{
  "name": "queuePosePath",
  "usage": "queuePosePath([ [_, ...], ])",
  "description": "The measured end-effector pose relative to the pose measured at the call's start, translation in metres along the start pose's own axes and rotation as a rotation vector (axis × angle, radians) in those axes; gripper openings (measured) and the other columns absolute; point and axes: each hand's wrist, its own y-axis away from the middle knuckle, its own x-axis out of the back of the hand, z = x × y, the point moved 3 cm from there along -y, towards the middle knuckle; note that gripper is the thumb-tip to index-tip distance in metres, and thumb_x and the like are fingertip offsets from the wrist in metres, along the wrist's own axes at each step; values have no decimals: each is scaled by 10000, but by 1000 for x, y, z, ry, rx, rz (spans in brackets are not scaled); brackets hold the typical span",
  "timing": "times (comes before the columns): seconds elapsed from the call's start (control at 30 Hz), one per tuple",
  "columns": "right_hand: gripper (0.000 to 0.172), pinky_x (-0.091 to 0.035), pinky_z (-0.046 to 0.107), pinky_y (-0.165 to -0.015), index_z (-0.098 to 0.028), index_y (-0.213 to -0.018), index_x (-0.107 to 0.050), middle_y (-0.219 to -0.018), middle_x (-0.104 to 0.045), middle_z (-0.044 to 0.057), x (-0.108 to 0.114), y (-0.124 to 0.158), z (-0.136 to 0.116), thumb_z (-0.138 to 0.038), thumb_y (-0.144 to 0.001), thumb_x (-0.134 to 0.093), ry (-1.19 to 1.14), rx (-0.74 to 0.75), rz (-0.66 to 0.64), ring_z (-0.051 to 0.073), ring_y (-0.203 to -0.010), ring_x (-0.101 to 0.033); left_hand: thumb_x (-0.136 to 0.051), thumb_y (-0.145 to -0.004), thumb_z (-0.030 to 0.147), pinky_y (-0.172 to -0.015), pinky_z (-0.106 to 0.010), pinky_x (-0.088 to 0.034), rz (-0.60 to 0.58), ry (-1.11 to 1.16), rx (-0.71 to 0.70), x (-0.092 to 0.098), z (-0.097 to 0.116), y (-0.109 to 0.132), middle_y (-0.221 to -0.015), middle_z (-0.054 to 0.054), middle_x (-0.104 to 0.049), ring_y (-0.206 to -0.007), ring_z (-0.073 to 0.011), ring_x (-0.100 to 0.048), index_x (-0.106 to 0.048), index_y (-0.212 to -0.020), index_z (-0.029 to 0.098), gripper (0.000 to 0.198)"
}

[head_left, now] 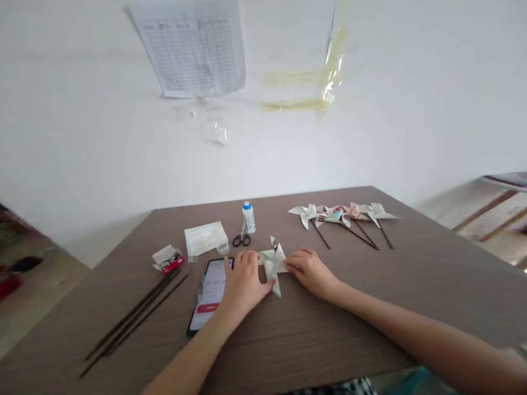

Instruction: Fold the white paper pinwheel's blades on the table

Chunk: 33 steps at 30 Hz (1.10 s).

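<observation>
A folded paper pinwheel (274,267) lies flat on the brown worktop (313,334), near the middle, between the two hands. The left hand (242,286) is on its left side and the right hand (309,271) is on its right. The fingers (249,259) of both hands touch the paper and lie a bit apart, but I cannot tell if they are clamped on it. If they lift too soon, the folds could spring open. The left hand is just above a phone (209,293), so it could bump the phone or tap its screen. Just past the pinwheel stand a glue bottle (248,217) and scissors (241,240). A quick move could knock the bottle over, and then the glue could spill onto the paper.
</observation>
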Motion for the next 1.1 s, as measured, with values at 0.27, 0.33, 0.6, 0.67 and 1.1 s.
queuePosePath([
  [0.27,230,-517,688,-1431,-251,-1318,-882,-1079,-967,62,1,-1,-5,-123,-1154,-783,10,-89,77,310,-1068,-938,-986,-993,293,-1499,-943,-407,38,72,-96,-2,0,2,-1812,-149,-782,-1750,-517,-659,-836,-1656,364,683],
  [0.33,233,-510,701,-1434,-263,-1310,-903,-1109,-973,74,2,-1,-8,-133,-1173,-766,39,-63,78,318,-1098,-937,-985,-1007,295,-1512,-951,-372,14,86,-99,-1,2,2,-1811,-146,-784,-1761,-516,-648,-846,-1664,373,676],
  [0.6,293,-510,657,-1423,-298,-1306,-969,-1158,-963,82,-1,0,-9,-137,-1205,-746,187,47,122,309,-1166,-900,-960,-1035,295,-1519,-958,-342,-38,97,-91,2,5,3,-1791,-146,-802,-1762,-513,-647,-825,-1699,365,681],
  [0.67,301,-505,650,-1422,-298,-1310,-971,-1133,-949,73,-3,1,-9,-137,-1214,-736,211,80,128,294,-1142,-887,-951,-1036,278,-1526,-959,-326,-46,104,-90,2,5,3,-1805,-155,-794,-1771,-511,-641,-802,-1728,343,710],
  [1.1,298,-532,645,-1383,-309,-1325,-984,-1085,-903,71,-9,-1,-10,-161,-1229,-744,306,124,133,284,-1075,-867,-971,-1051,283,-1527,-965,-304,-79,85,-96,6,9,4,-1902,-151,-703,-1814,-505,-603,-884,-1620,371,582],
])
